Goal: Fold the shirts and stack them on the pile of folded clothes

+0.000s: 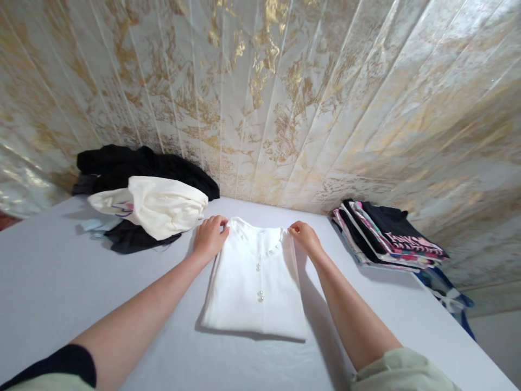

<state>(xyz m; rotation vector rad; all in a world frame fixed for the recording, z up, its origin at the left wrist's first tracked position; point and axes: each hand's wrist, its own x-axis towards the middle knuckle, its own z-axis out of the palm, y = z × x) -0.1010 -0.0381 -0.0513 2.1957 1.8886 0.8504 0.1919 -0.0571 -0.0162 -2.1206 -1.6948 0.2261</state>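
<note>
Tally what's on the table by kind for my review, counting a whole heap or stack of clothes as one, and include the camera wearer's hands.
Folded white blouse: 1
Loose heap of clothes: 1
Stack of folded clothes: 1
Hands, left hand and right hand: 2
Total: 5

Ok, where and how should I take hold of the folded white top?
Probably best to pinch both shoulder corners of the white top, coming from either side, where the left hand and right hand are. It lies folded flat, neckline at the far end, so those corners offer free edges, clear of the pearl-like buttons down the middle.
</note>
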